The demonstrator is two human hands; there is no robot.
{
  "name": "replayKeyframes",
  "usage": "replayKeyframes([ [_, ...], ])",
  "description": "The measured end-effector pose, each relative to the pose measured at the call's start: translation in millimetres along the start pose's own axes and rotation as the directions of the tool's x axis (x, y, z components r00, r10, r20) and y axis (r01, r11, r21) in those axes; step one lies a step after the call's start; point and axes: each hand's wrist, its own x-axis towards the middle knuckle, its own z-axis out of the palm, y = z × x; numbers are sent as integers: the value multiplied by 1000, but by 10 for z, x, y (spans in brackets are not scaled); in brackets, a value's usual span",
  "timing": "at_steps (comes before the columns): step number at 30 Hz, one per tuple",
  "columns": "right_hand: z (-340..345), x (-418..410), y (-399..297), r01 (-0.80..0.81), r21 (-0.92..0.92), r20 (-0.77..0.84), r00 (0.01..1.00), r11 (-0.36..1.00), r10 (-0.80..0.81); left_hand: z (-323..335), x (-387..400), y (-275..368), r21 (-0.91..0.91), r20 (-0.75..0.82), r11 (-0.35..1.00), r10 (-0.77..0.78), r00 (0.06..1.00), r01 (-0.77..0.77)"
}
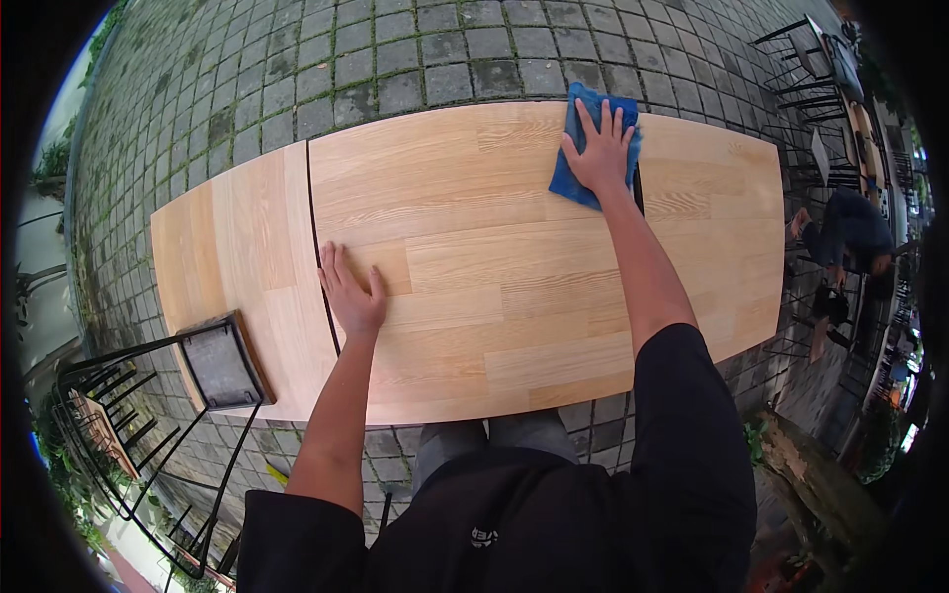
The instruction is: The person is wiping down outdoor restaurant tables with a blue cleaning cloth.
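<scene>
A wooden tabletop [460, 259] with dark seams lies before me. Near its far edge, right of the middle, my right hand [602, 152] is spread flat on a blue cloth [577, 185], pressing it to the wood with the fingers apart. The cloth reaches slightly past the far edge and covers part of the right seam. My left hand [352, 295] rests empty on the wood beside the left seam, its fingers apart.
An upturned stool or chair [226, 363] with black metal legs rests on the table's near left corner. Stone paving [445, 48] surrounds the table. At the right, a person [852, 230] bends among black-framed furniture. A tree trunk [808, 467] stands at lower right.
</scene>
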Motion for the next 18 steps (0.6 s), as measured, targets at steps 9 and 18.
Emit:
replayKeyframes([
  [9,164,-356,-1235,-212,-116,80,972,970,222,-40,9,39,-48,14,999,-22,1000,23],
  [18,414,-189,-3712,164,124,58,983,979,-172,-76,-5,-12,-122,32,992,16,999,-12],
])
